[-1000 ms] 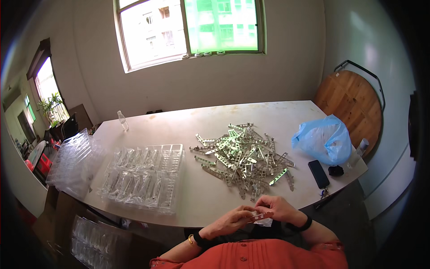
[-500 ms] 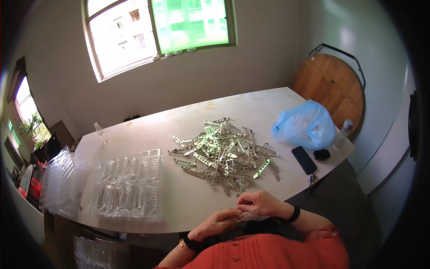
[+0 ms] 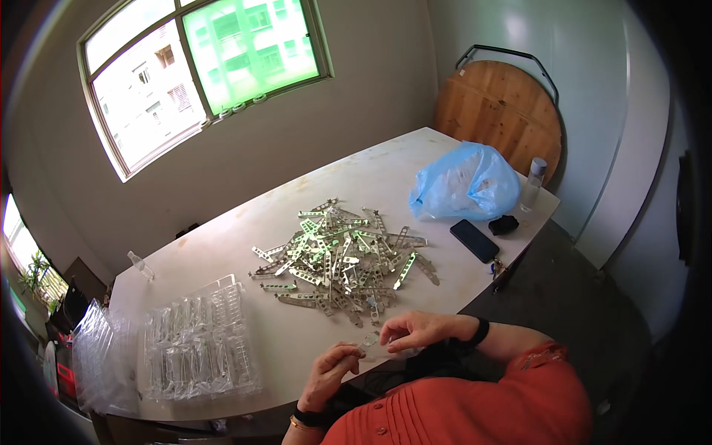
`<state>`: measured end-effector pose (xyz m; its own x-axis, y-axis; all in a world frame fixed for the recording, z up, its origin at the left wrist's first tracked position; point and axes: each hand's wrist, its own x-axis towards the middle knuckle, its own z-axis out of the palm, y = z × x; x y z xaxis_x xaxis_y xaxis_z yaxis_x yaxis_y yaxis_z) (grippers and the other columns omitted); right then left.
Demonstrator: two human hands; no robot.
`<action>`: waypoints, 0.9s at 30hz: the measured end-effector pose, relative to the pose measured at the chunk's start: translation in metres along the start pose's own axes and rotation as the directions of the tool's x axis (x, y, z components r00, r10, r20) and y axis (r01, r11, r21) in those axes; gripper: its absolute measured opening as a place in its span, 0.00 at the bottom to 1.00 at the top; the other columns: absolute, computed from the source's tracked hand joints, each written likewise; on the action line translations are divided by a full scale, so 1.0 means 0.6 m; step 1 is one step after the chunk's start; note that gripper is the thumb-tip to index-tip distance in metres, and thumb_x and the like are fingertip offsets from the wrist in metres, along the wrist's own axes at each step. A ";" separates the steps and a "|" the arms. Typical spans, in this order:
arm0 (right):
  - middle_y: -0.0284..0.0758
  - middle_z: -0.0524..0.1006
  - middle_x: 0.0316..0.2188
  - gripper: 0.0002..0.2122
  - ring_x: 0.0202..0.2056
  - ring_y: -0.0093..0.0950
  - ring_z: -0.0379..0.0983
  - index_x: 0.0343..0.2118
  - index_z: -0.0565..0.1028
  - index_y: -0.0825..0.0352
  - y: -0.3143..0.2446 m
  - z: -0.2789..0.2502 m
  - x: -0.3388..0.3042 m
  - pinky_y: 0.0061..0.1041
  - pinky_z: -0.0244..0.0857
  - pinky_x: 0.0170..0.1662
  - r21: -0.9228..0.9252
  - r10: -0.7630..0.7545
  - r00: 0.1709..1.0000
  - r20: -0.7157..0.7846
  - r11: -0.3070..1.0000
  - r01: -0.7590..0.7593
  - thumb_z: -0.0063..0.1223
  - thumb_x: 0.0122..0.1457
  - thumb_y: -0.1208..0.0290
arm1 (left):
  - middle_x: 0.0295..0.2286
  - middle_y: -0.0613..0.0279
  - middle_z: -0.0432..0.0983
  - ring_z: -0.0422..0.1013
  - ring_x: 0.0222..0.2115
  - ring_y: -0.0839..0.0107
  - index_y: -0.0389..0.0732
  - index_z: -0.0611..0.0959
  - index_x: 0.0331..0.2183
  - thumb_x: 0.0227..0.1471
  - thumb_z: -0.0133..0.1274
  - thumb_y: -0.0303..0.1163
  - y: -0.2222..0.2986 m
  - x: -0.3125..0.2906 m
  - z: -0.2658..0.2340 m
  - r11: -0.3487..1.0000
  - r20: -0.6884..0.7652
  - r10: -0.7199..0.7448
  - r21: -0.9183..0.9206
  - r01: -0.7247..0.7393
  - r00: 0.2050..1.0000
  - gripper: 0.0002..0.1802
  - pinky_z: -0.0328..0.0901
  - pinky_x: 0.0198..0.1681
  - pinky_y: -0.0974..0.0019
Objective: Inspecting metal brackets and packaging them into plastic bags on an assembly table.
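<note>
Near the table's front edge, my left hand (image 3: 332,372) is closed, its fingertips pinching one end of a small, pale perforated metal strip (image 3: 369,341). Close to the strip's other end is my right hand (image 3: 421,331), fingers curved and apart, nothing visible in its grip. Just beyond both hands lies a loose pile of perforated metal strips (image 3: 337,259), crossing one another at all angles. A clear plastic tray (image 3: 239,319) on the left bears two rows of strips in clear wrapping.
More clear plastic trays (image 3: 104,363) lean at the table's left edge. A small clear bottle (image 3: 141,265) stands far left. At the right are a blue plastic bag (image 3: 466,182), a clear bottle (image 3: 532,189), a black phone (image 3: 475,241), a small black object (image 3: 503,225) and keys (image 3: 498,268).
My right hand has come away from the left, its fingers opening. The strip between the hands shows more. The whole view has turned, shifting the table and pile leftward.
</note>
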<state>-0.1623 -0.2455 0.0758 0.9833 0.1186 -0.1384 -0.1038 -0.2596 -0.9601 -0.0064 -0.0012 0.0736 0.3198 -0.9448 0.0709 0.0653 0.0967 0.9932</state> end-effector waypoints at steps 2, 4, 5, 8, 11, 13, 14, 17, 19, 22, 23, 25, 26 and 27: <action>0.28 0.77 0.34 0.14 0.33 0.16 0.74 0.47 0.74 0.67 -0.018 -0.003 -0.014 0.20 0.69 0.38 0.151 0.071 0.997 -0.030 0.986 -0.066 0.59 0.63 0.66 | 0.40 0.56 0.76 0.72 0.32 0.72 0.30 0.82 0.40 0.60 0.50 0.20 0.001 -0.002 -0.008 1.000 -0.036 0.022 0.015 -0.021 0.999 0.08 0.67 0.39 0.70; 0.28 0.77 0.33 0.12 0.32 0.16 0.73 0.46 0.74 0.67 -0.032 -0.016 -0.022 0.19 0.69 0.37 0.219 0.088 0.993 -0.075 0.973 -0.070 0.57 0.63 0.69 | 0.39 0.56 0.77 0.73 0.31 0.72 0.30 0.82 0.40 0.60 0.50 0.19 0.006 -0.007 -0.015 0.999 -0.094 0.049 0.019 -0.048 0.994 0.08 0.68 0.38 0.69; 0.27 0.77 0.33 0.11 0.32 0.15 0.73 0.46 0.74 0.68 -0.036 -0.024 -0.029 0.19 0.69 0.36 0.213 0.072 0.991 -0.109 0.976 -0.048 0.57 0.63 0.70 | 0.38 0.56 0.77 0.73 0.31 0.72 0.31 0.82 0.40 0.60 0.50 0.19 0.007 -0.008 -0.019 0.998 -0.115 0.056 0.023 -0.053 0.992 0.08 0.68 0.37 0.69; 0.27 0.76 0.33 0.11 0.32 0.15 0.73 0.45 0.74 0.68 -0.047 -0.045 -0.045 0.18 0.69 0.36 0.186 0.049 0.985 -0.164 0.982 -0.018 0.54 0.60 0.77 | 0.33 0.64 0.75 0.71 0.30 0.77 0.32 0.83 0.40 0.61 0.49 0.22 0.012 -0.007 -0.017 0.998 -0.179 0.037 -0.040 -0.045 0.983 0.08 0.63 0.36 0.73; 0.27 0.77 0.32 0.09 0.31 0.16 0.74 0.44 0.75 0.67 -0.050 -0.059 -0.057 0.18 0.70 0.34 0.160 0.051 0.949 -0.312 0.987 -0.001 0.55 0.60 0.78 | 0.33 0.64 0.75 0.70 0.29 0.77 0.33 0.82 0.40 0.62 0.49 0.21 0.009 -0.004 -0.017 0.998 -0.238 0.036 -0.035 -0.046 0.971 0.09 0.64 0.37 0.73; 0.29 0.77 0.32 0.08 0.31 0.16 0.75 0.44 0.74 0.67 -0.046 -0.068 -0.062 0.19 0.70 0.34 0.244 0.038 0.897 -0.441 0.966 0.079 0.55 0.63 0.75 | 0.34 0.63 0.76 0.70 0.29 0.77 0.33 0.82 0.41 0.62 0.49 0.22 0.004 0.000 -0.019 0.995 -0.270 0.035 -0.078 -0.058 0.962 0.09 0.64 0.37 0.73; 0.29 0.77 0.32 0.08 0.31 0.17 0.75 0.44 0.74 0.67 -0.045 -0.070 -0.064 0.19 0.71 0.35 0.246 0.010 0.861 -0.508 0.960 0.134 0.55 0.64 0.75 | 0.35 0.63 0.77 0.70 0.29 0.76 0.33 0.82 0.42 0.62 0.49 0.22 0.000 -0.001 -0.021 0.991 -0.293 0.032 -0.112 -0.068 0.955 0.09 0.64 0.37 0.72; 0.30 0.77 0.32 0.08 0.33 0.18 0.76 0.44 0.74 0.68 -0.073 -0.071 -0.070 0.20 0.72 0.35 0.247 0.011 0.816 -0.578 0.955 0.162 0.53 0.65 0.75 | 0.38 0.60 0.79 0.70 0.29 0.75 0.33 0.81 0.44 0.63 0.49 0.24 0.003 -0.002 -0.022 0.964 -0.311 0.046 -0.235 -0.124 0.949 0.10 0.66 0.35 0.71; 0.30 0.77 0.33 0.09 0.33 0.18 0.76 0.45 0.74 0.69 -0.074 -0.059 -0.069 0.20 0.72 0.35 0.231 0.003 0.816 -0.578 0.960 0.160 0.54 0.65 0.72 | 0.38 0.57 0.80 0.71 0.29 0.74 0.33 0.81 0.45 0.64 0.49 0.26 -0.005 -0.010 -0.020 0.950 -0.345 0.060 -0.269 -0.160 0.937 0.11 0.67 0.36 0.69; 0.30 0.77 0.34 0.11 0.34 0.19 0.75 0.46 0.73 0.68 -0.078 -0.049 -0.068 0.20 0.72 0.35 0.243 -0.001 0.811 -0.585 0.954 0.176 0.55 0.66 0.68 | 0.40 0.54 0.81 0.72 0.29 0.73 0.33 0.80 0.47 0.64 0.49 0.26 -0.016 -0.005 -0.021 0.936 -0.349 0.105 -0.281 -0.210 0.931 0.12 0.67 0.35 0.68; 0.30 0.77 0.34 0.12 0.33 0.18 0.75 0.46 0.73 0.68 -0.081 -0.046 -0.068 0.19 0.71 0.35 0.251 -0.009 0.809 -0.588 0.948 0.193 0.55 0.66 0.67 | 0.40 0.54 0.81 0.72 0.29 0.73 0.33 0.80 0.47 0.64 0.49 0.26 -0.015 -0.002 -0.021 0.940 -0.350 0.115 -0.264 -0.216 0.930 0.12 0.67 0.35 0.68; 0.30 0.77 0.35 0.12 0.34 0.18 0.75 0.47 0.73 0.68 -0.081 -0.041 -0.066 0.19 0.71 0.36 0.233 -0.039 0.802 -0.595 0.947 0.219 0.55 0.67 0.66 | 0.41 0.54 0.80 0.71 0.29 0.73 0.33 0.80 0.47 0.64 0.48 0.25 -0.014 0.001 -0.020 0.951 -0.358 0.154 -0.198 -0.236 0.921 0.12 0.67 0.35 0.69; 0.30 0.77 0.35 0.12 0.34 0.18 0.75 0.47 0.72 0.68 -0.081 -0.040 -0.065 0.19 0.71 0.36 0.203 -0.059 0.797 -0.601 0.953 0.224 0.54 0.67 0.66 | 0.41 0.54 0.79 0.71 0.29 0.73 0.33 0.80 0.47 0.64 0.48 0.25 -0.016 0.000 -0.020 0.956 -0.361 0.183 -0.152 -0.251 0.914 0.12 0.67 0.35 0.70; 0.30 0.77 0.35 0.12 0.35 0.18 0.75 0.47 0.72 0.68 -0.082 -0.038 -0.064 0.18 0.70 0.37 0.174 -0.078 0.792 -0.605 0.958 0.227 0.53 0.68 0.66 | 0.42 0.54 0.79 0.71 0.29 0.73 0.33 0.80 0.47 0.64 0.48 0.25 -0.017 0.000 -0.018 0.958 -0.363 0.211 -0.107 -0.266 0.907 0.12 0.67 0.35 0.70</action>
<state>-0.1914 -0.2593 0.1340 0.8777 -0.4658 0.1126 0.0980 -0.0555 -0.9936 0.0035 0.0010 0.0627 0.6473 -0.7233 0.2404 0.0785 0.3770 0.9229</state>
